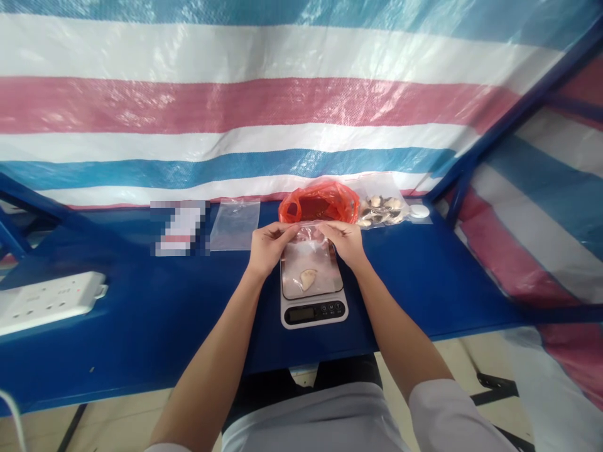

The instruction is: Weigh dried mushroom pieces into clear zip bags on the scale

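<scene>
Bag pinched by 2 hands, perhaps touching scale

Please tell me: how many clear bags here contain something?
2: one clear bag over the scale, another clear bag right of the red bag, which may hide more.

My left hand and right hand cover parts of the clear bag's top edge.
I can't read the scale display; pixelation blurs one item; the left edge crops the power strip.
</scene>
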The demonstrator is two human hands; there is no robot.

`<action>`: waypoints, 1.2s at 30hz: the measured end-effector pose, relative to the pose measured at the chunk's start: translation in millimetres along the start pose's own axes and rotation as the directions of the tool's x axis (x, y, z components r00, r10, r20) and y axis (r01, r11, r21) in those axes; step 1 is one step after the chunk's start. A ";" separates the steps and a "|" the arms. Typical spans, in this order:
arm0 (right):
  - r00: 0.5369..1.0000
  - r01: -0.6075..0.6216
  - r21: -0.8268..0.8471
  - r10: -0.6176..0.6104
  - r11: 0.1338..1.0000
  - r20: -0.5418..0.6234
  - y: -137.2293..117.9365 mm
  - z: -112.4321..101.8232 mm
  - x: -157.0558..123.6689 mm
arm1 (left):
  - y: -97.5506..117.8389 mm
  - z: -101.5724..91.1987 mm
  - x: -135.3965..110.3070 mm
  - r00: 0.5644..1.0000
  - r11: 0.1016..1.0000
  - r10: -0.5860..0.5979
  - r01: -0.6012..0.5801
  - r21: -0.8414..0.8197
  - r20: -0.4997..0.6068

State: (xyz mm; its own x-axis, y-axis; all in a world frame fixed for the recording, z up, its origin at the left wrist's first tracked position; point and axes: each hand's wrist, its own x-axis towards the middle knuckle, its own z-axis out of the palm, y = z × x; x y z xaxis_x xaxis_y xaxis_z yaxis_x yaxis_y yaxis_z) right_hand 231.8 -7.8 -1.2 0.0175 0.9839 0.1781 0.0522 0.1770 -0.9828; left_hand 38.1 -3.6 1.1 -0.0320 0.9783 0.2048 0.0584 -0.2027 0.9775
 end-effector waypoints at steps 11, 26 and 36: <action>1.000 0.009 0.122 -0.010 0.993 0.008 -10.7 -21.1 0.8 | 32.9 25.5 4.8 0.988 0.988 0.152 -0.152 0.039 0.019; 0.986 -0.020 -0.083 0.006 0.996 -0.169 -29.4 -148.0 56.9 | 67.3 120.1 62.4 0.931 0.896 0.345 -0.365 0.254 0.123; 0.984 -0.058 -0.739 -0.084 0.672 -0.154 -40.6 -159.3 107.7 | 46.7 167.4 62.2 0.699 0.436 0.283 -0.704 0.561 0.657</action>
State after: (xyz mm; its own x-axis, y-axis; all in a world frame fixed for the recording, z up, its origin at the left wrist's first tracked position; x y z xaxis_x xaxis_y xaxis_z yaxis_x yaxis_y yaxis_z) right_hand 390.6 86.7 65.5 0.1669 0.9495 0.2656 0.7714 0.0420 -0.6349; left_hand 205.9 55.0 51.0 0.6498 0.6546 0.3865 0.6075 -0.7527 0.2536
